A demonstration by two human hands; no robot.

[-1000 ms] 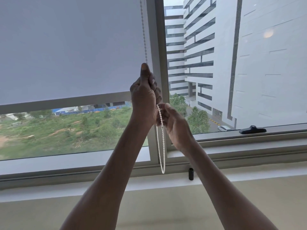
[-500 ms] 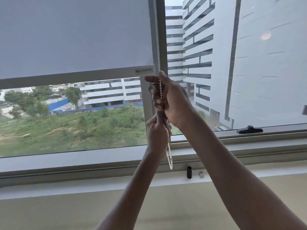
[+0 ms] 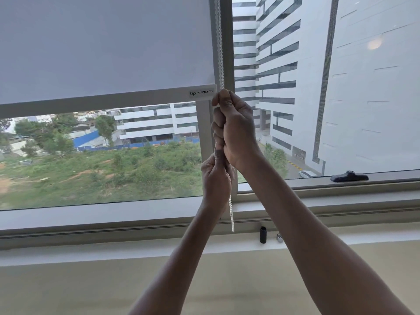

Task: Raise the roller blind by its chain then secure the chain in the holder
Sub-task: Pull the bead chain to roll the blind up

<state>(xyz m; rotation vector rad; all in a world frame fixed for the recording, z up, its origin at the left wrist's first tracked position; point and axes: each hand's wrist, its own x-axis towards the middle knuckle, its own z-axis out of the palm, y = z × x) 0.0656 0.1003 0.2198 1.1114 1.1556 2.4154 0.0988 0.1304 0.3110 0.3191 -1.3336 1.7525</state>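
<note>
- Beside the window's centre post, the chain (image 3: 220,42) runs down into your right hand (image 3: 236,128), fisted round it just under the blind's bottom rail (image 3: 102,103).
- Your left hand (image 3: 216,178) sits directly below, its grip also closed on the chain; the loop's end dangles just above the sill (image 3: 113,246).
- The roller blind (image 3: 102,46) has climbed since a second ago, and your hands have swapped places, right now on top.
- More hand-over-hand pulls are probably needed, as much glass stays covered.
- The black holder (image 3: 263,234) stands on the sill, right of the loop, not yet used.
</note>
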